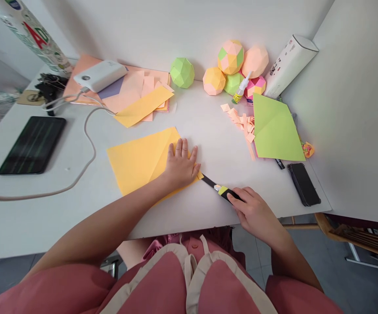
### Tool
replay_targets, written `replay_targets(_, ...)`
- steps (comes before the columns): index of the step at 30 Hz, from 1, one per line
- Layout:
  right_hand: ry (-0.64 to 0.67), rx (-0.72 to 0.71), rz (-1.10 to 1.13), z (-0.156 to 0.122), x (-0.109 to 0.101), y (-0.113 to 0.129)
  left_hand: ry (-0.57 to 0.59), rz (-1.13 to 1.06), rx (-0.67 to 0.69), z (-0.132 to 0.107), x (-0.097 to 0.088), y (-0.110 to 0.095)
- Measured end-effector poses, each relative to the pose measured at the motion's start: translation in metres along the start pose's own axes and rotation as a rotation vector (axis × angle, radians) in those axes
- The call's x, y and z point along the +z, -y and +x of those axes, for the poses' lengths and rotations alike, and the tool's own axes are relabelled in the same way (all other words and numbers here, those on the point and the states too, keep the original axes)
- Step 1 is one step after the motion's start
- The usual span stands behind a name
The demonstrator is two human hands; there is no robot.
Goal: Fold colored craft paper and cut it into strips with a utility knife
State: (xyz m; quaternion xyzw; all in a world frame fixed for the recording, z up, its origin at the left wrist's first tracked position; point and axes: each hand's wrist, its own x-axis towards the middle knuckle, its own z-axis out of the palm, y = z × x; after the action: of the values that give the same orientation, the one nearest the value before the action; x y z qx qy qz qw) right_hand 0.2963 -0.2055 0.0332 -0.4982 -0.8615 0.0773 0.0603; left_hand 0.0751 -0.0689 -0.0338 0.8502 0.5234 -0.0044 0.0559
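Spread flat, my left hand [183, 165] presses on the right part of a yellow-orange sheet of paper [136, 161], which has a crease running across it. My right hand [256, 211] is wrapped round the black and yellow handle of a utility knife [225, 192]. Its dark blade is extended and points left, with the tip at the paper's right corner, close to my left fingers. Part of the sheet lies hidden under my left hand and forearm.
Behind lie a yellow strip [145, 106], peach papers, a power bank [100, 75] and its cable. Several paper balls [231, 56], a glue bottle [241, 89], peach scraps [241, 120] and green paper [276, 131] are back right. A tablet [32, 145] and a phone [304, 184] flank the work.
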Motion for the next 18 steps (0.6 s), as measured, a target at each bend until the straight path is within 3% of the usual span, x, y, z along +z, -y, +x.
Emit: replay_targets(18, 0.022, 0.017, -0.074, 0.0063, 0.0029, 0.0015, 0.006, -0.009, 0.002, -0.0005, 0.0001, 0.0006)
